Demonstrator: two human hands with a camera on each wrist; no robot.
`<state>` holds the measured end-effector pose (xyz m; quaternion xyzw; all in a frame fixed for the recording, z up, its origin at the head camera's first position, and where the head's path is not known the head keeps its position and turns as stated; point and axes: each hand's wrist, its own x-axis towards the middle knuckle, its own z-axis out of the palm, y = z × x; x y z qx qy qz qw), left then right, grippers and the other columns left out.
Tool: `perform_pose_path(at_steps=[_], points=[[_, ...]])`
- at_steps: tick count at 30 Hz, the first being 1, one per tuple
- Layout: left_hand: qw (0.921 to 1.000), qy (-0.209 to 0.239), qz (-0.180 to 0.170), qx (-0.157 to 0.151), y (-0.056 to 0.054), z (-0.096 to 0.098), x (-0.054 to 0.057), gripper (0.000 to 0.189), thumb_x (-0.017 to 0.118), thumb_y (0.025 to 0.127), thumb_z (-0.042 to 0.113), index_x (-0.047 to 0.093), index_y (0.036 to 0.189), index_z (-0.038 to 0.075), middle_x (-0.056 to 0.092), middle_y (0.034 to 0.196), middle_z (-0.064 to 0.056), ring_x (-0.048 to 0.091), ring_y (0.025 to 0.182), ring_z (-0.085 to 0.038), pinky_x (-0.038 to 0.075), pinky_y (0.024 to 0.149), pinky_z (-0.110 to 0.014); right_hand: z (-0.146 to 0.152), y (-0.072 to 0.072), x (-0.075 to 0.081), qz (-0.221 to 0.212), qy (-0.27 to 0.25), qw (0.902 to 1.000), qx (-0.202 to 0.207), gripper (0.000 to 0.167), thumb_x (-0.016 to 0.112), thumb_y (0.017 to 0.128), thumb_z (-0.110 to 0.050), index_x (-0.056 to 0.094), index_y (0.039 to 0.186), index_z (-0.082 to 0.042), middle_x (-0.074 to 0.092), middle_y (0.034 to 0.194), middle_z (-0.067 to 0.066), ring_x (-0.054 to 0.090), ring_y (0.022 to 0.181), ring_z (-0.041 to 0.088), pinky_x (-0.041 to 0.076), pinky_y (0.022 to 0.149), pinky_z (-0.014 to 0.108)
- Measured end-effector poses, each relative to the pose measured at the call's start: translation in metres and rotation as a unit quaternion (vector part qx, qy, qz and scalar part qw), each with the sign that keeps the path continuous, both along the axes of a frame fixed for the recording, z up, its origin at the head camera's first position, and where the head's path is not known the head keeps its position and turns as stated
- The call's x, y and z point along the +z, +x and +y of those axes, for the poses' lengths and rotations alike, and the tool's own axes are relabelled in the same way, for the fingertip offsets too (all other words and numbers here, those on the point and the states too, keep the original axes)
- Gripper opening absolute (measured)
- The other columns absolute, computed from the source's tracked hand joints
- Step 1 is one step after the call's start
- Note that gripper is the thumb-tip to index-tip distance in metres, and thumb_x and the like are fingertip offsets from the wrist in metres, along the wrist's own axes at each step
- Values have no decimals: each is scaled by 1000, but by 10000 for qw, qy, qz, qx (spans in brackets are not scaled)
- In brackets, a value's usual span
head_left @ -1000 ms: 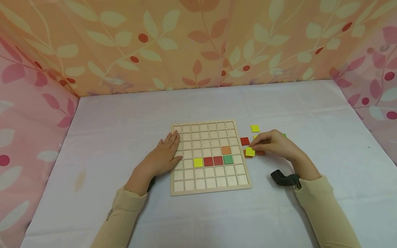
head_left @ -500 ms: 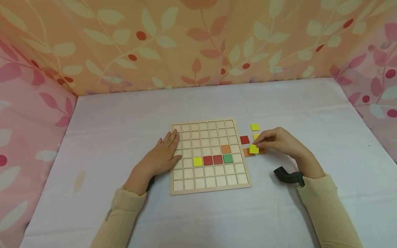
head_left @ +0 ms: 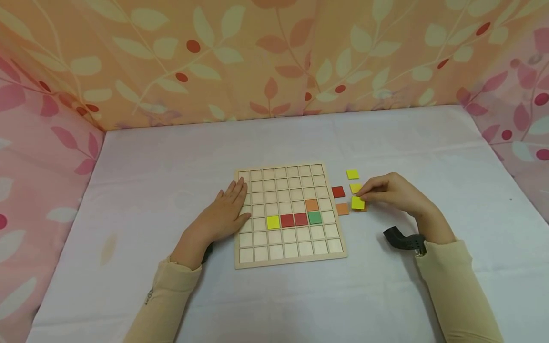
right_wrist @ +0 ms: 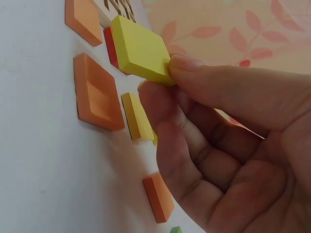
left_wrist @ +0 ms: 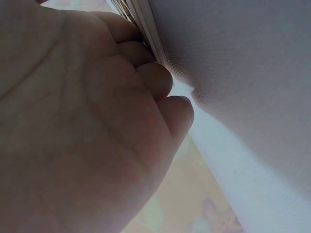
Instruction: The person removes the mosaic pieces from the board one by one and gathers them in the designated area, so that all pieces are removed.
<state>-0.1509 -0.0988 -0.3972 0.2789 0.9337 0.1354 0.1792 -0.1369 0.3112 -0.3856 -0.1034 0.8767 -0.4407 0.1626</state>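
My right hand (head_left: 396,193) pinches a yellow square tile (right_wrist: 141,48) by one edge between thumb and fingertips, raised above the loose tiles right of the board. An orange tile (right_wrist: 98,92) lies below it, partly covered in the head view. My left hand (head_left: 223,214) lies flat with straight fingers over the left edge of a wooden grid board (head_left: 291,260). In the board's cells sit a yellow tile (head_left: 273,222), two red tiles (head_left: 287,220), a green tile (head_left: 315,217) and, one row farther back, an orange tile (head_left: 311,205).
Beside the board's right edge lie a red tile (head_left: 338,192), another orange tile (head_left: 342,209) and two yellow tiles (head_left: 352,174). The right wrist view shows one more orange tile (right_wrist: 158,198) under the hand. A white cloth (head_left: 171,157) covers the table, with patterned curtains (head_left: 274,62) around it.
My right hand has moved to the right and slightly back with the yellow tile, uncovering the orange tile near the board's edge. The left hand stays on the board.
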Motion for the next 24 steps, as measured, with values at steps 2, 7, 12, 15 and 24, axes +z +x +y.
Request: perform_pose_path(at_steps=[2,7,12,15,24], points=[[10000,-9,4,-2,0,0,0,73,47,99,32,8,149,-4,-2,157,-15,-3,143,-31,8,113,-51,2,0,0,0,39,10000,-21,10,70,85,-7,74,93,-3,69,95,10,61,83,13,51,73,20],[10000,-22,14,-14,-1,0,-1,73,47,99,31,8,149,-4,-2,156,-16,-3,143,-32,9,113,-51,5,0,0,-38,65,10000,-54,10,69,85,-5,74,94,-2,69,97,10,62,83,12,51,73,20],[10000,-34,29,-41,-1,0,-2,73,46,99,32,8,149,-4,-2,156,-16,-3,143,-32,9,113,-51,9,1,2,16,65,10000,-52,11,68,85,-4,74,94,-1,69,96,10,61,84,10,51,73,19],[10000,-31,23,-37,-1,0,-1,73,47,99,32,8,149,-4,-2,156,-16,-2,143,-32,9,113,-52,12,2,4,53,72,10000,-38,11,68,85,-4,74,94,-1,69,97,10,59,88,8,51,74,18],[10000,13,13,-33,0,0,2,73,47,99,31,8,149,-5,-1,156,-16,-1,143,-33,9,112,-52,20,2,4,98,290,9995,6,11,67,86,-4,75,94,-3,68,106,13,55,98,-2,48,78,14]])
